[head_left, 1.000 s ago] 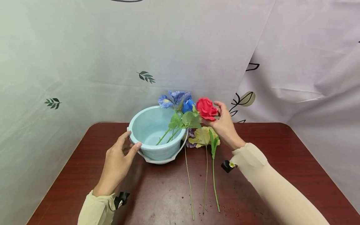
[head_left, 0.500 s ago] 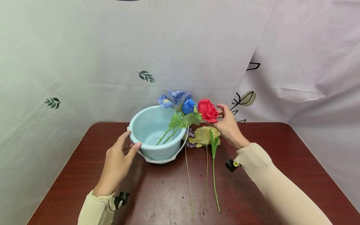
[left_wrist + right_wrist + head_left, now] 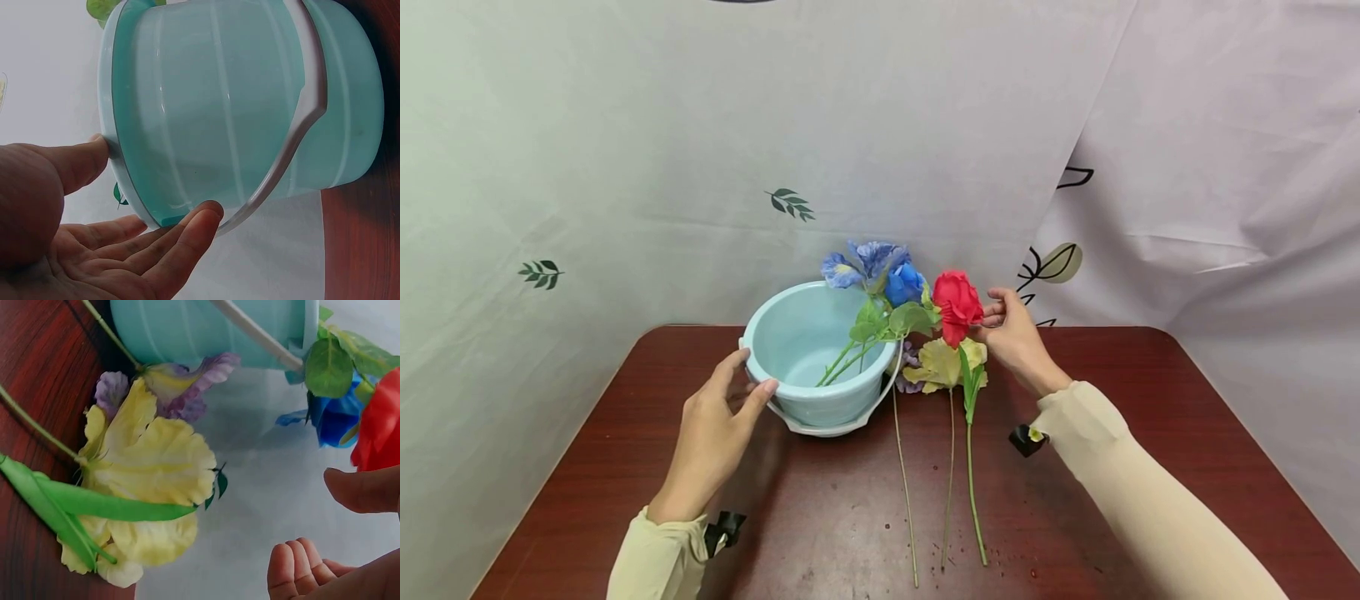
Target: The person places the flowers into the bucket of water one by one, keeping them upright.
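A light blue bucket stands on the table. My left hand rests lightly on its left rim, thumb and fingertips touching it with the fingers fairly straight, as the left wrist view shows. A red rose leans out over the right rim, its stem inside the bucket. Just right of the bloom is my right hand, thumb and fingers spread apart and nothing between them. A blue rose and a blue-violet iris also lean out of the bucket at its back right.
A yellow flower, a purple flower and a green leafy stem lie right of the bucket, stems toward the front. The bucket's white handle hangs down in front. A pale patterned cloth hangs behind the table.
The red rose has been let go and has sunk slightly down and right. My right hand has drawn back to the right and lower. My left hand stays at the bucket rim.
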